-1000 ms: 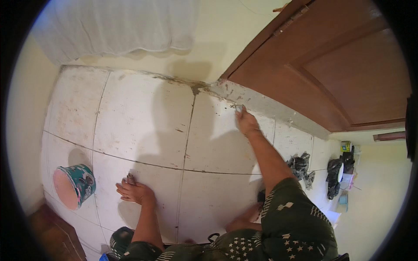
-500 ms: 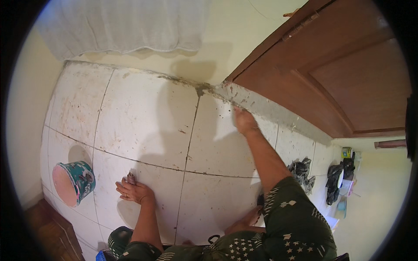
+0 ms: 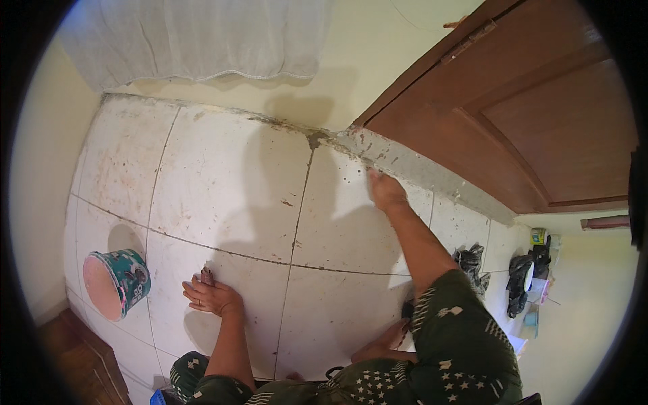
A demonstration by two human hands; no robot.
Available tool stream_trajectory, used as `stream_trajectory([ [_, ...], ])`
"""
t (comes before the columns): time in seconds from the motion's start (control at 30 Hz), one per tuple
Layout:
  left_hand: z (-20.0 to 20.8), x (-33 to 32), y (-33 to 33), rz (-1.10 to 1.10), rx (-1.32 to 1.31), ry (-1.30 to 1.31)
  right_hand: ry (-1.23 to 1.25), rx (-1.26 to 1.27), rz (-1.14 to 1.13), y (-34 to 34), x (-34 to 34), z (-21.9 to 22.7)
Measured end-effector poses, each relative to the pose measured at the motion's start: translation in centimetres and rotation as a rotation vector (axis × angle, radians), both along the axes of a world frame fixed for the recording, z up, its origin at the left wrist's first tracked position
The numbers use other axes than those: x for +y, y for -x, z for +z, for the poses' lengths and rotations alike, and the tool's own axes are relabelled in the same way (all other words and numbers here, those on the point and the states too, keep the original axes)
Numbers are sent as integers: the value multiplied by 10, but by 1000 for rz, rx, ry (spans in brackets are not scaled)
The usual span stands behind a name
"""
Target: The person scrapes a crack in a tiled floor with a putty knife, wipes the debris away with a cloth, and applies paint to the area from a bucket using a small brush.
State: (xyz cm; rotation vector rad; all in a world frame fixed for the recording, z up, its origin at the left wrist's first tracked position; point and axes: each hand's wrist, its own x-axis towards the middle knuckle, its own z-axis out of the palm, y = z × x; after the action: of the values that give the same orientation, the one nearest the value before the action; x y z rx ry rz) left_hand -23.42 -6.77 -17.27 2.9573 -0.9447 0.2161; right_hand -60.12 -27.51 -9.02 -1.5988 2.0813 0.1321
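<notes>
My left hand rests flat on the dirty white floor tiles, fingers spread, holding nothing. My right hand reaches forward to the grey concrete door sill at the foot of a brown wooden door. Its fingers are curled against the sill's near edge; whether they hold a small tool is hidden. Dark specks and grime mark the tiles and the grout lines near the sill.
A teal bucket with a pink inside lies on its side at the left. Dark rags and small bottles and clutter sit at the right by the wall. A white curtain hangs above the far wall. My patterned green trousers fill the lower edge.
My right hand has shifted slightly along the sill edge as the view moved. The left hand stays planted on the tile.
</notes>
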Motion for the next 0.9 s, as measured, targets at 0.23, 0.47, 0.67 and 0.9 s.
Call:
stream_trajectory([
  [0.23, 2, -3, 6, 38, 19, -15, -5, -28, -144, -9, 7, 0],
  [0.47, 9, -7, 10, 23, 103, 9, -15, 159, -110, 53, 16, -23],
  [0.67, 2, -3, 7, 11, 134, -27, 6, 105, -45, 45, 43, 3],
  [0.9, 8, -8, 13, 7, 138, 65, -47, 171, -90, 53, 42, 27],
])
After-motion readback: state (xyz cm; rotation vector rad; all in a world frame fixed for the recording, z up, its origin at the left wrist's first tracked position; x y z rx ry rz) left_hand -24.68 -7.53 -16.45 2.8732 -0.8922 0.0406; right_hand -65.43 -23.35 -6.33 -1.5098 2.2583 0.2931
